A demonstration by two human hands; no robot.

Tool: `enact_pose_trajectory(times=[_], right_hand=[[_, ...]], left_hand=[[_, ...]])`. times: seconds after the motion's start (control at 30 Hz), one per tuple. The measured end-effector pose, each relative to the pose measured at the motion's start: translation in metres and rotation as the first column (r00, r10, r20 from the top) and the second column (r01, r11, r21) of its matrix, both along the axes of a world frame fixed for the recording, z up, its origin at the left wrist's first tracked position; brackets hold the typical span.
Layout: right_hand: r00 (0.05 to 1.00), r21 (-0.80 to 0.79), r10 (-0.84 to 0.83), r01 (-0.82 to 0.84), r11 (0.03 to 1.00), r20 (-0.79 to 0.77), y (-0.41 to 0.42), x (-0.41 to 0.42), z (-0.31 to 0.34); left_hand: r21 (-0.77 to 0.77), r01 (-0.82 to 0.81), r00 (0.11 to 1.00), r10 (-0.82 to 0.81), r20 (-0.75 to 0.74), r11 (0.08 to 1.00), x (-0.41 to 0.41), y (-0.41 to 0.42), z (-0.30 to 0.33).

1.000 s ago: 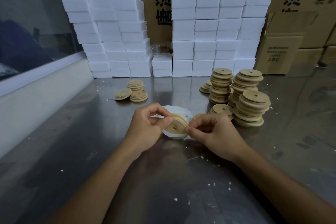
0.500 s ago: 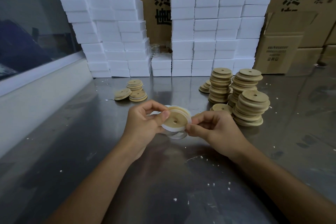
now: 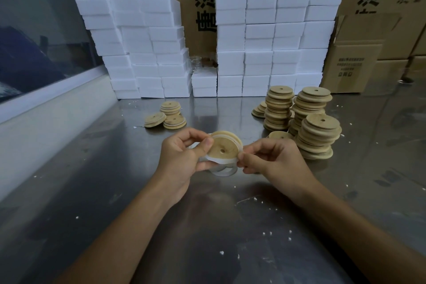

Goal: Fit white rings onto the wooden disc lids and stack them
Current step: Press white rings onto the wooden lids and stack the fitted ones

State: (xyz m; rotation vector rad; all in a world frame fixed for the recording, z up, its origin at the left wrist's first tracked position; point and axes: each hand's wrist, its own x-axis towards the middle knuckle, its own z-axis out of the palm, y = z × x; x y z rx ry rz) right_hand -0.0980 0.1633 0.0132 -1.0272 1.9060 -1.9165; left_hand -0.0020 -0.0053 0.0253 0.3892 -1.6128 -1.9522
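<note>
Left hand (image 3: 184,157) grips wooden disc lid (image 3: 223,148) at its left edge, thumb on the face, fingers curled behind. Right hand (image 3: 268,158) pinches white ring (image 3: 221,161) at the lid's right edge, fingertips (image 3: 241,157) pressed on the rim. Lid held above the table, centre of scene, tilted face toward camera, one small hole in its middle. Ring sits round the lid's lower and left rim; whether fully seated cannot tell. More white rings (image 3: 224,171) lie on the table directly under the lid, count unclear, partly hidden by hands.

Largest first: steel table (image 3: 207,237) fills the near and middle scene, white crumbs scattered on it. Cardboard boxes (image 3: 352,64) at far right and behind, black print on them. Two walls of white foam blocks (image 3: 265,30) along the far edge, one left, one right, too many to count. Window (image 3: 34,30) far left.

Tall lid stacks (image 3: 319,136) right of the hands: three upright stacks, plus a low leaning pile at far left of them, plus one single lid (image 3: 280,135) flat just beyond the right hand. Exact lids per stack not countable. Small lid group (image 3: 167,116) far left of the hands: three low piles touching, one of them tilted.
</note>
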Motion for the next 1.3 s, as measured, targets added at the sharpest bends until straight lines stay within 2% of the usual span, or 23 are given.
enact_pose_trajectory(times=[0.37,0.6,0.73,0.87,0.97,1.03,1.1,1.2,1.3], right_hand=[[0.991,-0.064,0.010,-0.002,0.998,0.135,-0.004,0.006,0.003],[0.994,-0.042,-0.010,0.015,0.999,0.112,-0.002,0.006,0.011],[0.999,-0.024,-0.016,0.017,1.000,0.043,0.001,0.004,0.012],[0.998,-0.077,-0.061,0.060,0.995,-0.010,-0.003,0.007,0.009],[0.993,-0.140,-0.102,0.109,0.984,0.056,-0.008,0.011,0.008],[0.988,-0.141,-0.139,0.149,0.979,0.073,-0.009,0.010,0.007],[0.983,-0.113,-0.181,0.182,0.977,0.016,-0.008,0.008,0.004],[0.969,-0.056,-0.186,0.179,0.982,-0.166,-0.007,0.008,0.000],[0.915,-0.003,-0.182,0.194,0.981,-0.360,-0.007,0.010,-0.002]], left_hand=[[0.017,-0.004,0.999,0.005,-0.033,1.000,0.000,0.003,0.004],[0.142,0.005,1.000,-0.003,-0.015,0.990,-0.001,0.008,0.006],[0.221,0.057,0.998,-0.051,-0.034,0.974,-0.002,0.010,0.007],[0.223,0.074,0.997,-0.065,-0.047,0.972,-0.002,0.008,0.005],[0.202,0.095,0.995,-0.087,-0.051,0.975,-0.004,0.009,0.002],[0.158,0.110,0.993,-0.102,-0.057,0.981,-0.004,0.010,0.001],[0.017,0.075,0.997,-0.075,-0.032,0.997,-0.003,0.010,0.000],[-0.297,-0.021,1.000,0.015,-0.025,0.955,-0.002,0.010,-0.002],[-0.492,-0.062,0.997,0.035,-0.064,0.868,-0.002,0.012,-0.002]])
